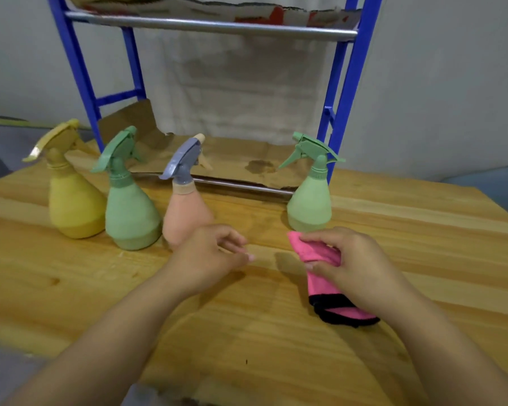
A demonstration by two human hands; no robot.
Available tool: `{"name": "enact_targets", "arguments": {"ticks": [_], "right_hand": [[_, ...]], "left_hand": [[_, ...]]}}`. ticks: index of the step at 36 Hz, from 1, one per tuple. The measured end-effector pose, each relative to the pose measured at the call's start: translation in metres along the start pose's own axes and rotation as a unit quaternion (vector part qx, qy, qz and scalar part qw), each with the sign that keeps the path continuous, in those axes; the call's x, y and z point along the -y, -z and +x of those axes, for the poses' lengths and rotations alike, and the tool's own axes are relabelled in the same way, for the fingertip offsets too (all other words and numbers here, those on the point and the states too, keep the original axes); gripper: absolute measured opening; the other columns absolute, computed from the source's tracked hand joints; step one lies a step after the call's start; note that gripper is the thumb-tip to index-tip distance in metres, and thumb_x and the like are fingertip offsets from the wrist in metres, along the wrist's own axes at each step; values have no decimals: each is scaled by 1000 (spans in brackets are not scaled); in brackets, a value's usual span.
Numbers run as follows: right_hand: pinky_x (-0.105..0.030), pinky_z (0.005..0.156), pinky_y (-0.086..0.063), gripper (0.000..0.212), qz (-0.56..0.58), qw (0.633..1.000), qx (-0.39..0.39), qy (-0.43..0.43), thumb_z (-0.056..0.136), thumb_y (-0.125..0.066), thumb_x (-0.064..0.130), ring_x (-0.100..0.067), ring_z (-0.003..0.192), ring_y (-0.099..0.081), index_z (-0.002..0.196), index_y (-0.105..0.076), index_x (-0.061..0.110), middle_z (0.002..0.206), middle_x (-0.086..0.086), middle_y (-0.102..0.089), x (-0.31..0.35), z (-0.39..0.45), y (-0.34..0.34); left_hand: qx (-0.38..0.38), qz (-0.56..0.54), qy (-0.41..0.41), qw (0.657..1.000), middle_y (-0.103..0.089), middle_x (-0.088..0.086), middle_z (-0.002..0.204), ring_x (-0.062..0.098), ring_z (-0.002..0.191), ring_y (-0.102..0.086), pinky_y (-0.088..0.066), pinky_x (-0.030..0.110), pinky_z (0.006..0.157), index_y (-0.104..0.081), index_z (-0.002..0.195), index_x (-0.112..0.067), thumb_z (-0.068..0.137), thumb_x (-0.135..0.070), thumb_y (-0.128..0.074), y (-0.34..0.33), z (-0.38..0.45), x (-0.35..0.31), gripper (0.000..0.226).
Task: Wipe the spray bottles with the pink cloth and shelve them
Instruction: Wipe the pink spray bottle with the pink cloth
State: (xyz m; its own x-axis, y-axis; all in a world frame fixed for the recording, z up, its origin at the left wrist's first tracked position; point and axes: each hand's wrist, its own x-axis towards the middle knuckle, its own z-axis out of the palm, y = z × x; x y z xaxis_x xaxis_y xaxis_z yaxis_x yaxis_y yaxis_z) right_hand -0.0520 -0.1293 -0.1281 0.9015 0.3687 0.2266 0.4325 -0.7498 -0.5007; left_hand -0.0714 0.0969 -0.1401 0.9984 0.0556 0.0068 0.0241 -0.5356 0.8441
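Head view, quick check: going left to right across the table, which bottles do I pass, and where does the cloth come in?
yellow bottle → darker green bottle → peach bottle with grey trigger → light green bottle. The pink cloth sits just in front of that last bottle, gripped by the right hand, so the two share a place.

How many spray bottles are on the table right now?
4, all standing on the wooden table: the yellow bottle far left, a green bottle beside it, the peach bottle behind the left hand, another light green bottle at right. None visibly shelved.
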Motion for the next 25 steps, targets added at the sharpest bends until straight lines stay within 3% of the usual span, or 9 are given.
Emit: {"name": "enact_targets", "arguments": {"ticks": [6,10,12,14,18,25], "right_hand": [[-17,86,-37,48,12,1000,2,21,80,-73,21,-4,103,-51,123,-58,39,109,17,-55,23,0,-13],[-10,75,-35,46,2,999,-8,31,83,-70,29,-5,97,-49,126,-55,38,107,13,-54,36,6,-22],[-7,74,-34,45,7,999,-21,34,85,-68,31,-4,93,-48,128,-55,36,103,12,-53,41,9,-25],[-6,73,-34,46,20,998,-40,33,85,-65,34,0,88,-46,130,-54,34,100,13,-52,46,11,-28],[-4,72,-34,47,50,996,-72,27,86,-62,38,7,86,-45,132,-52,32,94,15,-50,54,18,-33],[0,72,-32,34,93,990,-106,27,91,-59,28,11,90,-46,124,-60,30,91,14,-52,54,26,-39]], "left_hand": [[-99,5,9,995,-70,-6,81,6,75,-63,-46,21,66,-69,89,-19,74,-25,-77,32,-18,18,17],[-145,1,-15,989,-68,-2,83,-1,64,-58,-42,8,58,-69,90,-18,75,-19,-76,52,-20,26,17],[-169,-16,-27,985,-67,-6,86,-3,64,-57,-43,11,62,-66,96,-20,76,-20,-76,60,-19,28,22],[-198,-33,-39,979,-64,-11,91,-1,75,-59,-43,16,67,-63,101,-23,77,-22,-75,65,-16,27,27],[-239,-28,-61,969,-59,-13,104,3,93,-56,-40,14,68,-57,114,-25,81,-27,-71,73,-7,23,36],[-230,-62,-71,969,-61,-13,115,7,108,-55,-41,15,76,-57,116,-29,86,-27,-65,78,14,27,31]]}}
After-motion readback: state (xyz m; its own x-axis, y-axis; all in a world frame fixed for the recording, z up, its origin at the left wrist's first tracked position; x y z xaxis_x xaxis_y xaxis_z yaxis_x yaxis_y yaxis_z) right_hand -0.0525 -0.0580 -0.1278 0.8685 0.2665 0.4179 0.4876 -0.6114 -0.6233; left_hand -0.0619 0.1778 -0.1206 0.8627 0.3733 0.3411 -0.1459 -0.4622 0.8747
